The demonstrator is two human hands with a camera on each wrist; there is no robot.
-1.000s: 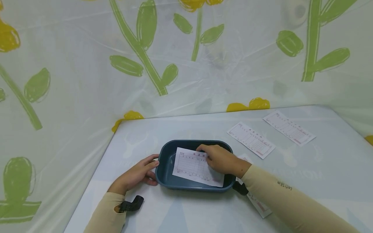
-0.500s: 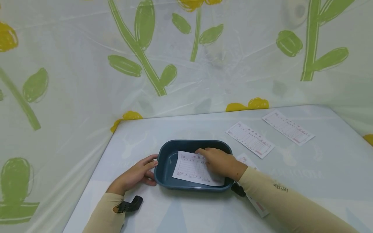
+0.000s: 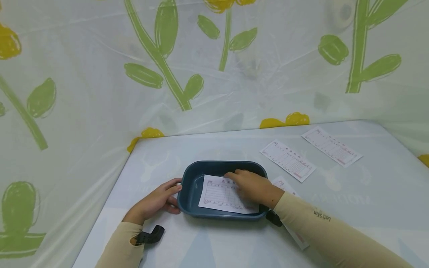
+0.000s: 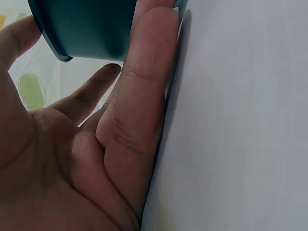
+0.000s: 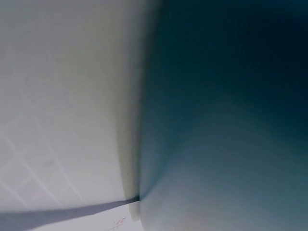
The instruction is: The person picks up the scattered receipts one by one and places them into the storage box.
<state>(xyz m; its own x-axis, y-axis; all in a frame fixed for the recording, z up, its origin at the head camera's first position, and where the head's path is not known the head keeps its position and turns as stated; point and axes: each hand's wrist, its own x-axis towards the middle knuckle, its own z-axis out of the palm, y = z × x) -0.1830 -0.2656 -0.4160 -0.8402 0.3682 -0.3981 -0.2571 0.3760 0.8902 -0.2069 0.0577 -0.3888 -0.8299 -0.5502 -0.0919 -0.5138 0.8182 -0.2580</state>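
A dark blue-green plastic basin (image 3: 192, 201) stands on the table. Inside it lies a white printed form (image 3: 218, 193), a paper slip with a ruled grid. My right hand (image 3: 253, 186) reaches over the basin's right side and holds the form near its upper right part; the hand itself covers some of the fingertips. At the basin's left end, my left hand (image 3: 157, 199) touches the rim and outer wall with loosely extended fingers. The left wrist view has the little-finger edge of that hand (image 4: 132, 106) along the tabletop, near the basin wall (image 4: 91, 29).
Two more printed forms, one nearer (image 3: 288, 160) and one farther (image 3: 331, 146), lie at the back right of the table (image 3: 234, 242). Another form (image 3: 283, 184) is partly hidden under my right forearm. A flower-patterned curtain (image 3: 268, 85) hangs behind the table.
My right hand has moved slightly down and left, and the form's upper edge has sunk lower into the basin. My left hand keeps its place at the basin's left end.
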